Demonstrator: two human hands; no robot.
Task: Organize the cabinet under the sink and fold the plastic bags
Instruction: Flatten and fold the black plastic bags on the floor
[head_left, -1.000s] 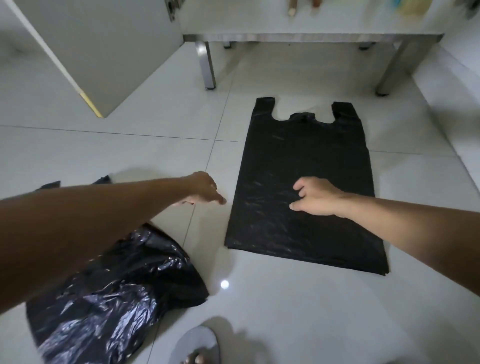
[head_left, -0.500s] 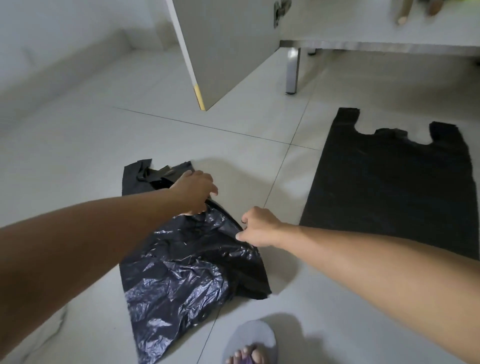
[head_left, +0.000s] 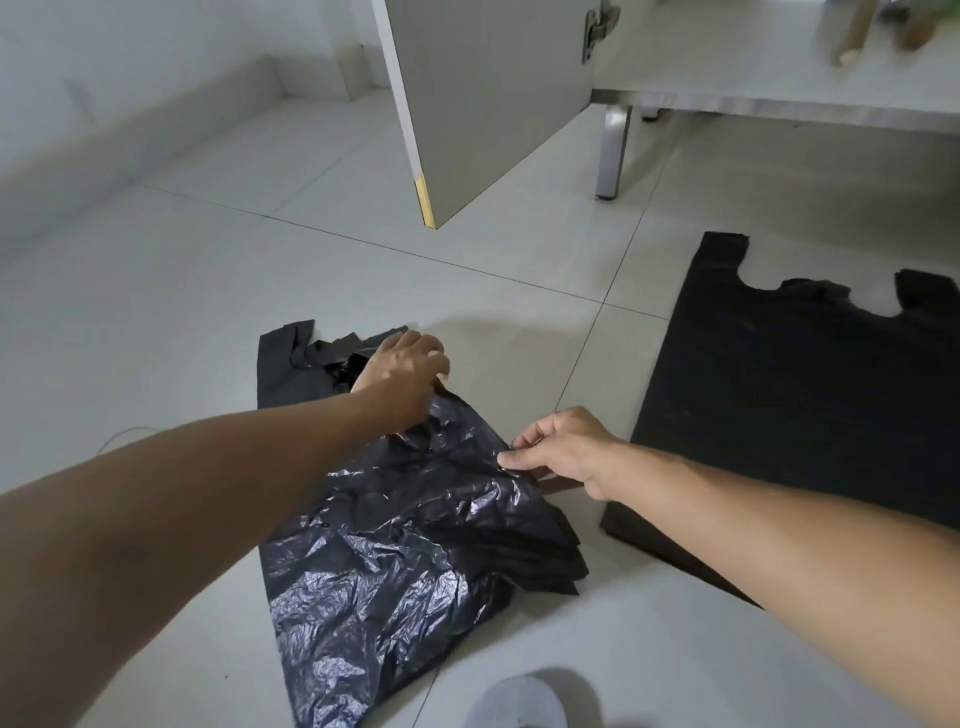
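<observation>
**Crumpled bag gripped at two points for spreading**

The crumpled black bag (head_left: 410, 530) lies on the tiled floor (head_left: 156, 312). Its upper part is grasped by the left hand (head_left: 402, 382), its right edge pinched by the right hand (head_left: 563, 449), presumably so it can be pulled flat. The flattened bag (head_left: 789, 415) is left beside it, seemingly awaiting folding.

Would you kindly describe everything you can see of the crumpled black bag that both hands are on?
The crumpled bag is thin, glossy black plastic, heavily creased and catching light. It lies loosely spread on the tiled floor, handles bunched at its far end, left of the flat bag and apart from it. The left hand grips it near the handles; the right hand pinches its right edge. Its near end reaches towards a grey slipper.
</observation>
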